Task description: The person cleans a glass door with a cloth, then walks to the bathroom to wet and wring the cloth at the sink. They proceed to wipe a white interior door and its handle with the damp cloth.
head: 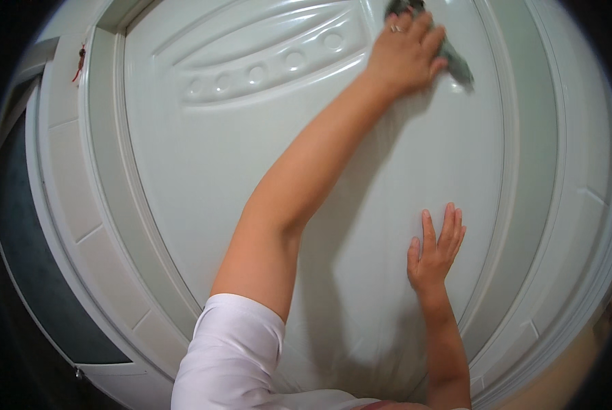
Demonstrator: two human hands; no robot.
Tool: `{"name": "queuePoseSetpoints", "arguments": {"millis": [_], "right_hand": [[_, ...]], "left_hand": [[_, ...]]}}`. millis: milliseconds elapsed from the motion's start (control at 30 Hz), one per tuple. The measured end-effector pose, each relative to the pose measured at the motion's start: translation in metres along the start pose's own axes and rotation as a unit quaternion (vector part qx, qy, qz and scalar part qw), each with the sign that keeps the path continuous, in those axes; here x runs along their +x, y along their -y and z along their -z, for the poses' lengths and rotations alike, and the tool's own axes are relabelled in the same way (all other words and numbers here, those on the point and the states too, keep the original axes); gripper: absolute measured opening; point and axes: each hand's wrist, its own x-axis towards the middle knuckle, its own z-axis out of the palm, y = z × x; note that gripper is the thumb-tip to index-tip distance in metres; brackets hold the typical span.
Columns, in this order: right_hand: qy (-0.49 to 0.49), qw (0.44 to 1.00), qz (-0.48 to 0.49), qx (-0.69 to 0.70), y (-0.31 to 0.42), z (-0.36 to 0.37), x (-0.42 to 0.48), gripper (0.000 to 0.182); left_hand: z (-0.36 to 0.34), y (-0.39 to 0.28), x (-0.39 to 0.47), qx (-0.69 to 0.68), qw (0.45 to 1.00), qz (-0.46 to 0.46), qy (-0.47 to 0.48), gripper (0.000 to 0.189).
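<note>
A glossy white door panel [234, 169] with embossed curves and a row of round bosses stands in front of me. My left hand [407, 54], with a ring on one finger, presses a dark grey-green cloth [457, 66] against the panel near the top right. The cloth sticks out past both sides of the hand, and the hand is slightly blurred. Lower on the right, my right hand [436, 256] lies against the same panel with its fingers apart and holds nothing.
A pale green-grey door frame [534, 154] runs down both sides, with light wall tiles [72, 174] beyond it. A small red-and-dark ornament [80, 62] hangs at upper left. A dark panel in a white frame [39, 215] stands at the far left.
</note>
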Motion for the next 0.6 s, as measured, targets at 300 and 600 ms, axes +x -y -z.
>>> {"name": "queuePoseSetpoints", "arguments": {"millis": [300,600], "right_hand": [[0.023,0.999,0.009,0.031,-0.003,0.003,-0.002,0.051],[0.031,0.999,0.006,0.037,0.003,0.009,-0.02,0.054]], "left_hand": [[0.098,0.063,-0.092,0.101,0.988,0.101,0.051,0.052],[0.128,0.161,-0.07,0.243,0.844,0.477,0.04,0.065]]}}
